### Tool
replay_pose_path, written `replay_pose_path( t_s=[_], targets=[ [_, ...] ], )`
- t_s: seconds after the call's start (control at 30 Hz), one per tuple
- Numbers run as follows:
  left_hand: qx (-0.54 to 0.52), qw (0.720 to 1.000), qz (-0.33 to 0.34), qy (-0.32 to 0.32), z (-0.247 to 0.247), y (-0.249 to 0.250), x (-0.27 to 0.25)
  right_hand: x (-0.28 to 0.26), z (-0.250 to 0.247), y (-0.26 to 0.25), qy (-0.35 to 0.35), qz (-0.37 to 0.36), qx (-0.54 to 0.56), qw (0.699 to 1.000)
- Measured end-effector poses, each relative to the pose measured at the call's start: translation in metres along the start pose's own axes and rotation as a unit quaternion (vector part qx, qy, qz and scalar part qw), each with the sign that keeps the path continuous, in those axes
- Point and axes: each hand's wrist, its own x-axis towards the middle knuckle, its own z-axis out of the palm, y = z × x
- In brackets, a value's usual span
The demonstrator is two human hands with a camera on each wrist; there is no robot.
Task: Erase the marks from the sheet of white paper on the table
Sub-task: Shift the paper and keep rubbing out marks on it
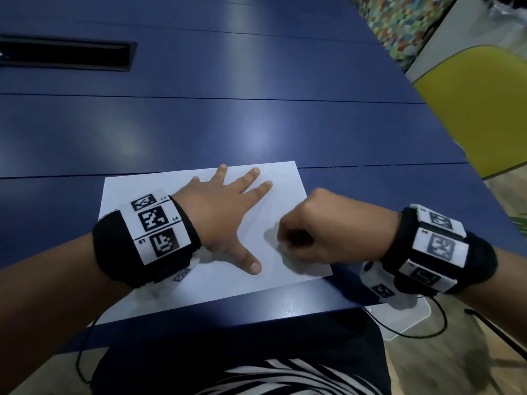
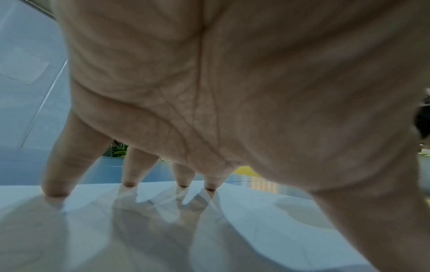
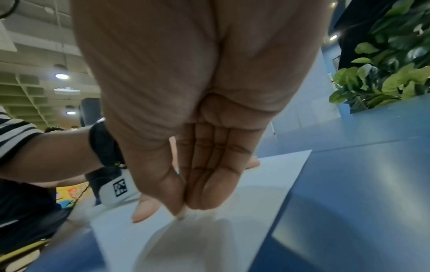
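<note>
A sheet of white paper [image 1: 131,189] lies near the front edge of the blue table [image 1: 256,124]. My left hand [image 1: 225,215] presses flat on the sheet with its fingers spread. In the left wrist view its fingertips [image 2: 210,185] touch the paper [image 2: 256,220]. My right hand [image 1: 285,242] is curled over the sheet's right part. In the right wrist view its thumb and fingers [image 3: 186,206] pinch a small white eraser [image 3: 182,213], whose tip touches the paper [image 3: 267,184]. A faint thin mark [image 1: 273,191] shows by my left index fingertip.
A black cable slot [image 1: 65,52] is set into the table at the far left. A yellow chair [image 1: 479,109] stands off the table's right side. A green plant [image 3: 384,77] stands beyond the table. Thin black cables [image 1: 413,334] hang below my wrists.
</note>
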Motion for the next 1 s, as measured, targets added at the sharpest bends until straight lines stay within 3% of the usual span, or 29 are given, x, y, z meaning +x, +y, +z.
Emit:
replay_pose_path(
  t_s=[0.07,0.23,0.4,0.53,0.7,0.83,1.0],
  targets=[
    [0.006,1.000,0.001,0.003,0.000,0.000,0.000,-0.001,-0.001,-0.003,-0.023,-0.010,0.014,1.000],
    [-0.001,1.000,-0.001,0.000,0.000,0.000,0.000,0.006,-0.005,0.014,0.053,0.034,-0.021,0.998],
    [0.006,1.000,-0.001,-0.002,-0.001,0.000,0.001,-0.003,-0.006,0.002,-0.038,0.009,0.045,0.998],
    [0.007,1.000,0.000,-0.006,-0.002,0.000,0.000,0.001,-0.007,0.016,0.046,0.048,-0.007,0.998],
    [0.008,1.000,-0.002,-0.005,-0.002,0.000,0.001,-0.009,-0.006,0.002,-0.046,0.008,0.044,0.998],
    [0.009,1.000,-0.001,-0.005,-0.003,0.000,0.000,-0.004,-0.004,0.013,0.039,0.047,-0.005,0.998],
    [0.005,1.000,-0.004,-0.007,-0.002,0.000,0.000,-0.006,-0.004,-0.006,-0.043,-0.001,0.040,0.998]
  ],
)
